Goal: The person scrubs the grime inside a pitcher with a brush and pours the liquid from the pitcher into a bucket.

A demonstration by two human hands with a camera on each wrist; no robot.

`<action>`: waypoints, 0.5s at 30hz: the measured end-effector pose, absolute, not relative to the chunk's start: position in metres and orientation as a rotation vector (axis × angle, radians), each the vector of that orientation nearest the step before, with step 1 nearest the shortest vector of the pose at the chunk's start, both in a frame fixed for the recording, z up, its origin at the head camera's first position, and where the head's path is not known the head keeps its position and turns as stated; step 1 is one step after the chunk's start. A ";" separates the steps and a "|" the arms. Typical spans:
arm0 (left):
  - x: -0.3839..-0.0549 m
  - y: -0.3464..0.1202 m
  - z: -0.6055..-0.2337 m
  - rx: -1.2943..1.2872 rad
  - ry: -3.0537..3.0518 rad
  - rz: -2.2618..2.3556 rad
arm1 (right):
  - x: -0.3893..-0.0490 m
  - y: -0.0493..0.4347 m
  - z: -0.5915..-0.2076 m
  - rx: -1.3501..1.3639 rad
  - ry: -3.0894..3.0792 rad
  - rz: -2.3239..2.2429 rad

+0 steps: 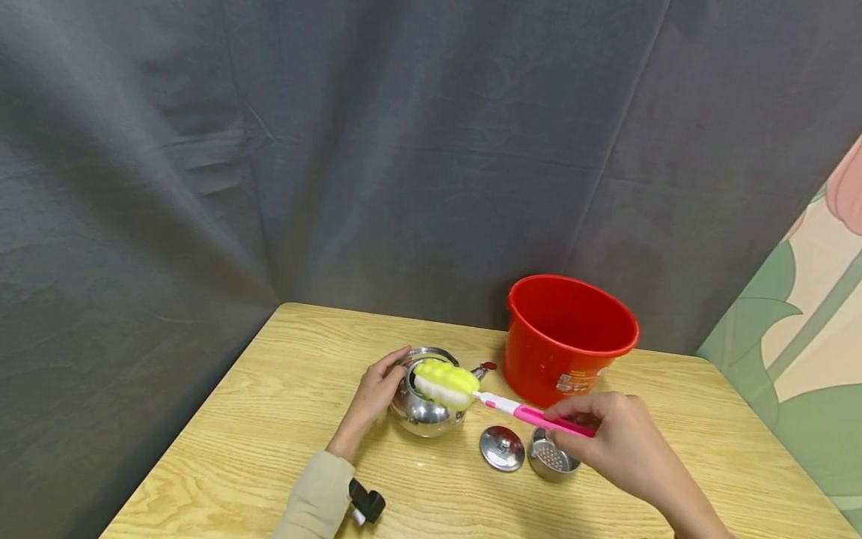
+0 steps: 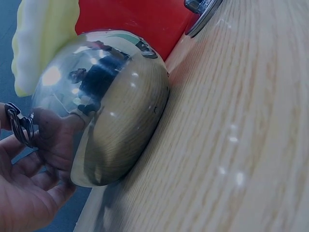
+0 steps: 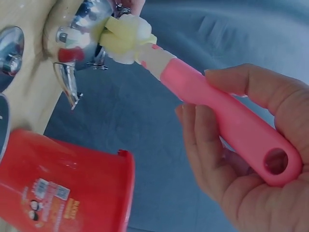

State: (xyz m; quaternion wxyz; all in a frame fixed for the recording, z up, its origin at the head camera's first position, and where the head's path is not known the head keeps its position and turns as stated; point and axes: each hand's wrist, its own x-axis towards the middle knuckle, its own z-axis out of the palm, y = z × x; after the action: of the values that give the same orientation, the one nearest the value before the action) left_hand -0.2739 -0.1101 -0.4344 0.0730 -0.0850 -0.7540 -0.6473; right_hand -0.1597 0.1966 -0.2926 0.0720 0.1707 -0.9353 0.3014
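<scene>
A shiny steel teapot [image 1: 426,419] with a spout stands on the table with its top uncovered. My left hand [image 1: 376,391] grips it at the left side, thumb and fingers at the rim and the metal handle joint [image 2: 20,126]. My right hand [image 1: 609,442] holds a sponge bottle brush by its pink handle [image 3: 222,111], fingers wrapped round it. The brush's yellow and white sponge head [image 1: 446,383] is tilted over the teapot's mouth and overlaps it in the head view. In the left wrist view the sponge head [image 2: 43,43] shows above the pot's curved side.
On the wooden table [image 1: 236,442], a round steel lid [image 1: 502,448] lies right of the teapot, beside a perforated steel strainer cup [image 1: 554,458]. Behind them stands a red bucket [image 1: 572,329]. A grey curtain [image 1: 431,165] hangs along the back.
</scene>
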 end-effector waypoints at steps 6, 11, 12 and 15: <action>-0.274 -0.110 -0.436 -0.261 -2.263 -1.952 | -0.168 0.195 -0.281 0.746 -2.748 0.865; -0.274 -0.109 -0.433 -0.254 -2.262 -1.969 | -0.179 0.192 -0.268 0.867 -2.739 0.798; -0.270 -0.109 -0.428 -0.261 -2.265 -1.962 | -0.181 0.191 -0.265 0.875 -2.750 0.780; -0.260 -0.108 -0.414 -0.275 -2.269 -1.965 | -0.187 0.186 -0.256 0.894 -2.781 0.724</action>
State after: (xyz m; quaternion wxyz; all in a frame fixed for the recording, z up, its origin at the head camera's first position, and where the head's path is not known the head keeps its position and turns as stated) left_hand -0.2599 -0.1078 -0.4140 0.0637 -0.0909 -0.7514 -0.6505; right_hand -0.1869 0.1863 -0.2562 0.0659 0.2963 -0.9220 0.2402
